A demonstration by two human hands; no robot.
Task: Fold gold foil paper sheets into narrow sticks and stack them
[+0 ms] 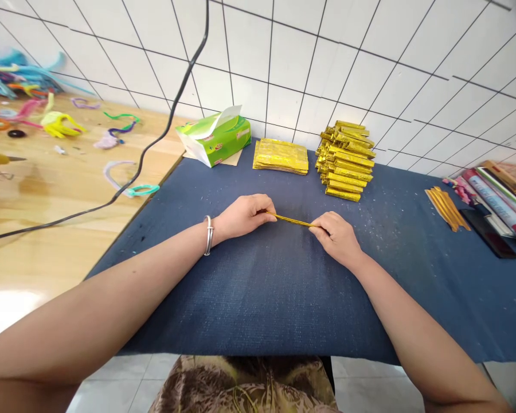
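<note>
A thin strip of folded gold paper (pixel 293 221) lies just above the dark blue cloth (pixel 258 287), stretched between my two hands. My left hand (pixel 243 215) is closed on its left end, a silver bangle on the wrist. My right hand (pixel 337 236) pinches its right end, fingers pressed together. Behind the hands stand a flat stack of gold sheets (pixel 281 155) and a taller pile of folded gold strips (pixel 346 161).
A green tissue box (pixel 215 139) sits at the cloth's far left corner. Loose gold strips (pixel 447 207), a black flat object (pixel 488 232) and rolled papers (pixel 499 201) lie at the right. Colourful pipe cleaners (pixel 34 109) and a black cable (pixel 146 149) cross the wooden table at the left.
</note>
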